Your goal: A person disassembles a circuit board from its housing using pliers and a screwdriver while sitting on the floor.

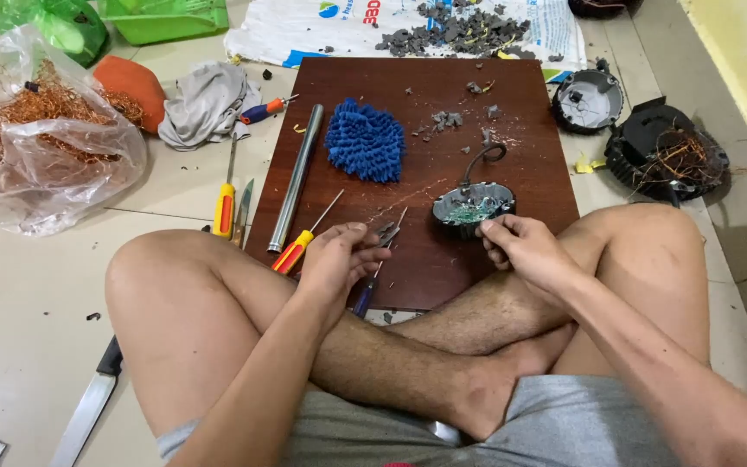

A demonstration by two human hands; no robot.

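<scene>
Copper wire fills the clear plastic bag (45,147) at far left on the floor, with a green bag (54,22) behind it and a yellow-handled screwdriver (225,207) just beside the brown board (443,259). On that board lie a steel tube (296,177) and a blue fluffy mitt (365,140). The left hand (335,259) has its fingers curled shut around small pliers (386,235), jaws pointing toward the right. Next comes the small dark housing (473,206), green circuit board showing inside, resting on the board's right part; the right hand (525,251) pinches its near edge with closed fingers. To my eye the grip should stay low and firm on the rim so the housing cannot tip while the pliers work. Behind, a white sack (304,30) with blue and red printing lies flat, heaped with grey fragments, and two black round casings (641,130) sit on the floor at right
</scene>
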